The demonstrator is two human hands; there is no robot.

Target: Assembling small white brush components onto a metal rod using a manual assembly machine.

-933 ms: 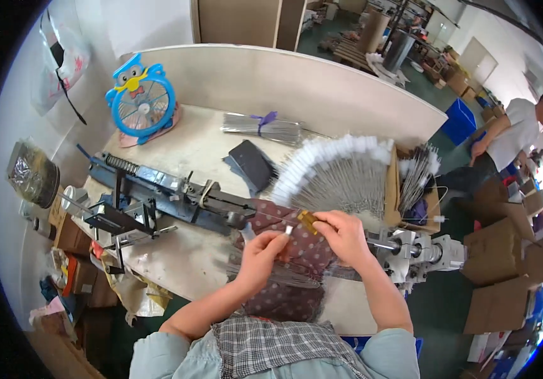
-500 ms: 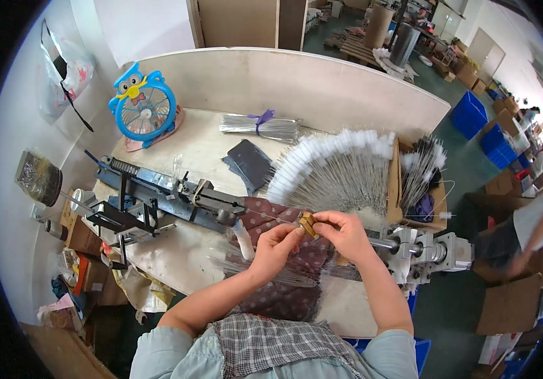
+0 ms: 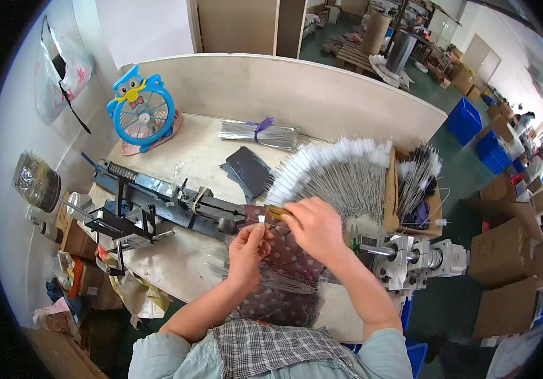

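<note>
My left hand (image 3: 245, 254) is closed in a pinch over the dotted maroon cloth (image 3: 284, 304), with a small white piece (image 3: 261, 218) at its fingertips. Just to the right, my right hand (image 3: 317, 228) grips a brass-coloured block (image 3: 277, 211), whose left end shows past the fingers. A thin wire seems to run between the hands, but its ends are hard to make out. Both hands are beside the tip of a dark metal bench machine (image 3: 180, 201). Several loose thin wires (image 3: 287, 278) lie on the cloth below my hands.
White-tipped wire brushes (image 3: 341, 170) fan out behind my hands, next to a cardboard box (image 3: 437, 205) of more brushes. A shaft machine (image 3: 410, 252) stands at right. Farther back are dark sheets (image 3: 249, 169), a tied wire bundle (image 3: 259, 134) and a blue fan (image 3: 144, 117).
Both hands have moved left, toward the bench machine's tip. The brass-coloured block, earlier between both hands' fingers, is now in my right hand alone, and the white piece shows at my left fingertips.
</note>
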